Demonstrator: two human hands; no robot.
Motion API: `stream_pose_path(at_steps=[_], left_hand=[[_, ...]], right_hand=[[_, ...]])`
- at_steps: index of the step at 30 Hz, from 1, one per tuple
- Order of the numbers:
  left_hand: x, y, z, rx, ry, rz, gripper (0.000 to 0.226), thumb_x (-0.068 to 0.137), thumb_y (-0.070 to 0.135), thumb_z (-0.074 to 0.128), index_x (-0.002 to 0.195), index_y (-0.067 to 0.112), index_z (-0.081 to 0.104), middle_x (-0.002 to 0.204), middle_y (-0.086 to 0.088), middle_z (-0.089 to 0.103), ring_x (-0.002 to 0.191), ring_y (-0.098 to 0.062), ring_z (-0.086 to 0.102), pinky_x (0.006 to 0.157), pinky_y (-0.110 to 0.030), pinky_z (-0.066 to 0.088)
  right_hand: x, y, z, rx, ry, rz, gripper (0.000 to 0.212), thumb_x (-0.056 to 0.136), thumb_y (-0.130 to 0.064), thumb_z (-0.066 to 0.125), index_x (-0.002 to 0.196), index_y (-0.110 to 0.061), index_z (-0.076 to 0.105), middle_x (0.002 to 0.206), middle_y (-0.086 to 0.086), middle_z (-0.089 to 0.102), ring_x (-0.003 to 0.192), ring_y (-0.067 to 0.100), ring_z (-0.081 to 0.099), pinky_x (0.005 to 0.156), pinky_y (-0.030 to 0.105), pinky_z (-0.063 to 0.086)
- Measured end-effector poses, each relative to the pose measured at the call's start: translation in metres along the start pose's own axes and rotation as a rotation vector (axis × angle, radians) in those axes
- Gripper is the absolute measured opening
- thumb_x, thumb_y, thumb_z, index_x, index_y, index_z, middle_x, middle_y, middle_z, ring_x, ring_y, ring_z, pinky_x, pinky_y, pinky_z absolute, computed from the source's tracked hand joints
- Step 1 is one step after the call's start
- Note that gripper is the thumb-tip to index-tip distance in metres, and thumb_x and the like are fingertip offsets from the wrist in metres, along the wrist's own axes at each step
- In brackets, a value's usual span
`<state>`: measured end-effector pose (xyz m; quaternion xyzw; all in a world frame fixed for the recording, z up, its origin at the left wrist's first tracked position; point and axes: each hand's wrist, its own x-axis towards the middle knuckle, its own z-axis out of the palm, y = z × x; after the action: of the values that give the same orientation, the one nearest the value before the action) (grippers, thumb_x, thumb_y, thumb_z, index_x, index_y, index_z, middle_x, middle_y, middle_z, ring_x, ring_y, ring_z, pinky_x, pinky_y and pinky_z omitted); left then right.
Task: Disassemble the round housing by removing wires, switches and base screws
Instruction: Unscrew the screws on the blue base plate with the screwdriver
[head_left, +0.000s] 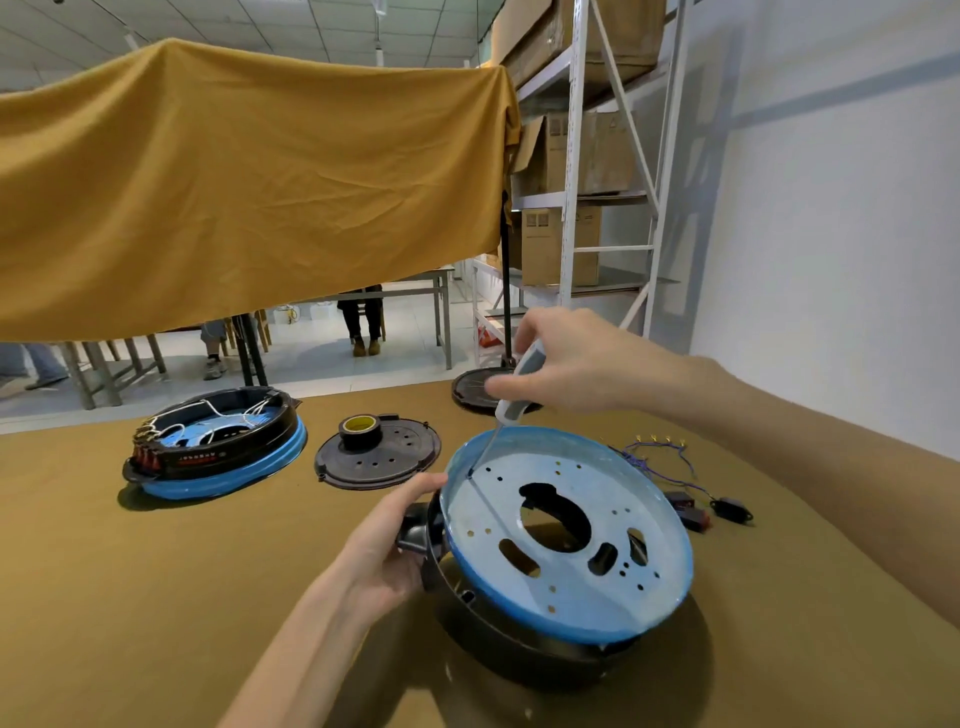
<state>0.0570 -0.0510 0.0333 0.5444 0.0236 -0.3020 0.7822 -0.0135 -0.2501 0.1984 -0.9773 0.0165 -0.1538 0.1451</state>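
Round housing (566, 540) sits tilted on the counter (156, 597). Left hand (389, 551) grips its black side lug; right hand (576, 364) grips a screwdriver (511, 400), tip at a base hole. Wires and switches (685, 499) lie removed, right of that hand. Base screws apparently remain.

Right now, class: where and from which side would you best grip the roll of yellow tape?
Grip the roll of yellow tape across its outer wall, coming from above. It stands flat on the black perforated cover, hole upward, with its sides exposed all round, so one hand probably suffices.
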Motion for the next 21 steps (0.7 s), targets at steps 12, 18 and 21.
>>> stream_pose_path(at_steps=[12,18,21], left_hand=[[0.014,-0.02,-0.024,-0.093,-0.101,-0.076,0.081,0.061,0.031,0.096,0.127,-0.002,0.061,0.102,-0.019,0.072,0.095,-0.032,0.066,0.104,-0.046,0.05],[0.016,-0.02,-0.024,-0.129,-0.09,-0.121,0.073,0.073,0.027,0.087,0.134,0.0,0.059,0.104,-0.019,0.073,0.087,-0.031,0.071,0.08,-0.042,0.063],[0.017,-0.022,-0.023,-0.105,-0.094,-0.128,0.067,0.07,0.029,0.087,0.126,0.001,0.064,0.104,-0.02,0.073,0.087,-0.032,0.069,0.09,-0.044,0.057]], right_hand=[[0.031,-0.013,0.024,-0.081,-0.031,-0.102,0.037,0.09,-0.047,0.068,0.104,-0.013,0.068,0.091,0.004,0.074,0.066,0.014,0.068,0.049,0.033,0.053],[0.022,-0.002,0.022,0.045,-0.171,-0.151,0.035,0.079,-0.019,0.079,0.109,-0.028,0.062,0.106,0.002,0.063,0.086,0.016,0.064,0.066,0.038,0.056],[0.014,0.005,0.027,-0.108,-0.084,-0.077,0.038,0.087,-0.051,0.07,0.11,-0.024,0.056,0.099,0.002,0.06,0.075,0.003,0.053,0.055,0.031,0.042]])
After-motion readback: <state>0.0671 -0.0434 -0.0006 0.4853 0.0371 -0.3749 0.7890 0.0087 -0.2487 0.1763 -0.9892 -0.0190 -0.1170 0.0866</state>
